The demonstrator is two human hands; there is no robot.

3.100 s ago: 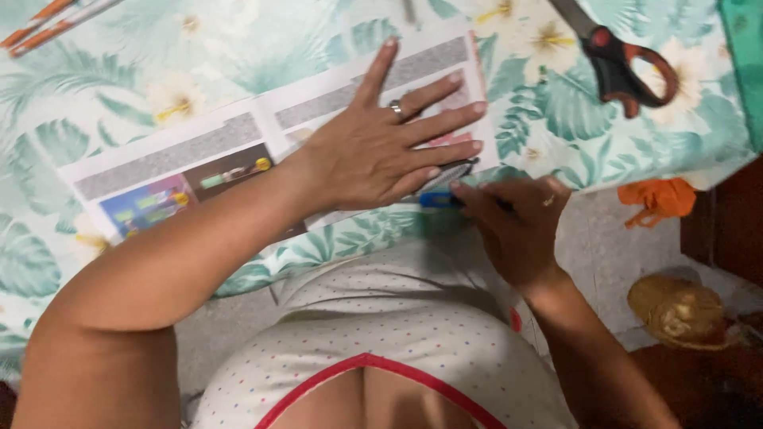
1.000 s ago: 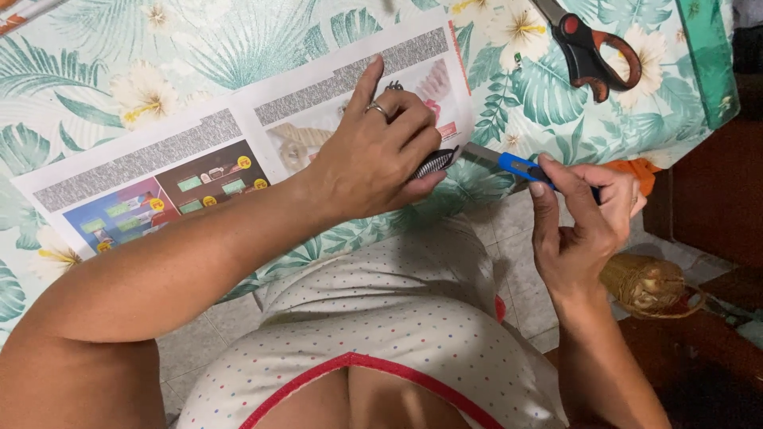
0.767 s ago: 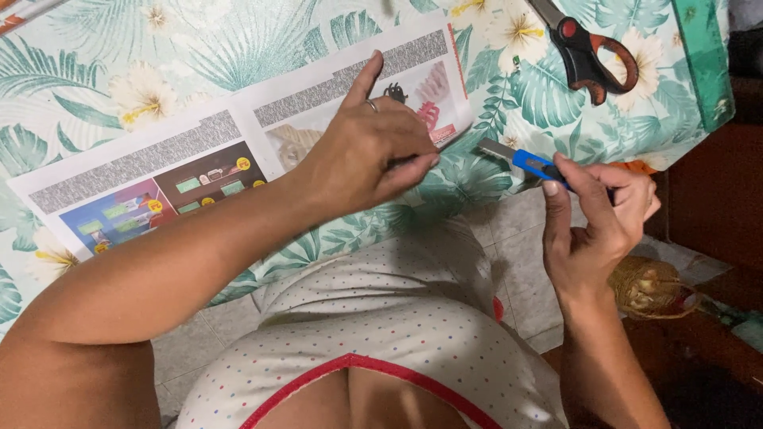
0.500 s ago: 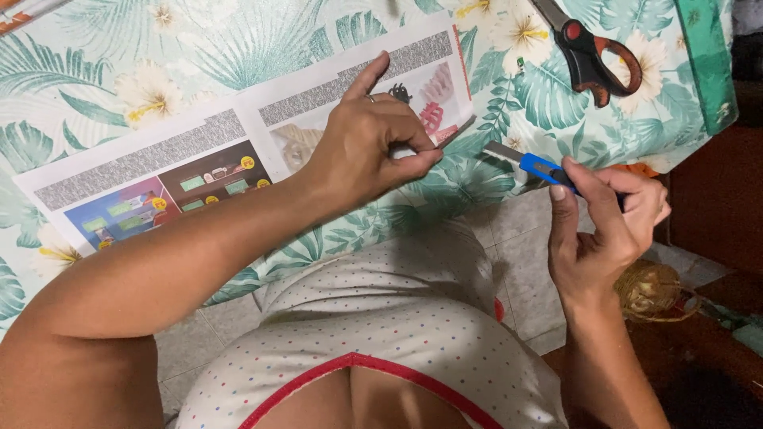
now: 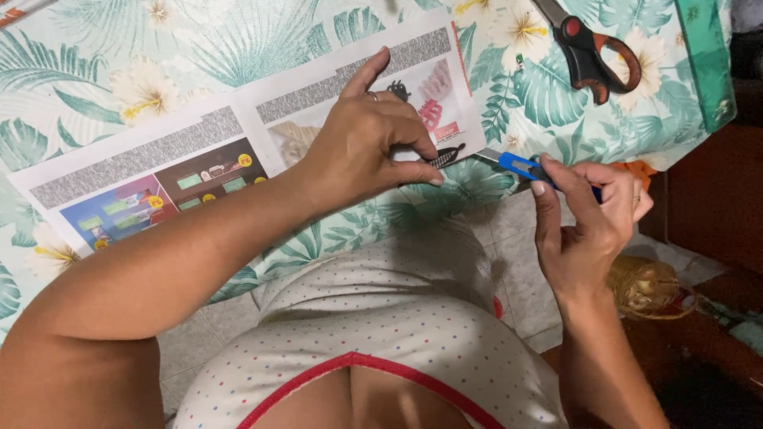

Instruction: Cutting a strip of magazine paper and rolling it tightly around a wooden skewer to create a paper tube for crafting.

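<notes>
Leaf-print cloth covers the bench (image 5: 238, 56), where a printed flyer is being cut at its near edge.
Nearest, the right hand (image 5: 584, 230) has its grip clamped on a blue utility knife (image 5: 524, 167), blade tip at the flyer's right corner. Left of it, the left hand (image 5: 373, 147) presses the catalogue sheet (image 5: 159, 171) flat, fingers curled together on the paper's near edge. By my judgement little is cut yet; most pictures remain whole. Farther right, scissors (image 5: 592, 52) lie unused.

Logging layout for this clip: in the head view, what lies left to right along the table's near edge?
Printed paper sheet → left hand → blue utility knife → right hand → ball of twine.
</notes>
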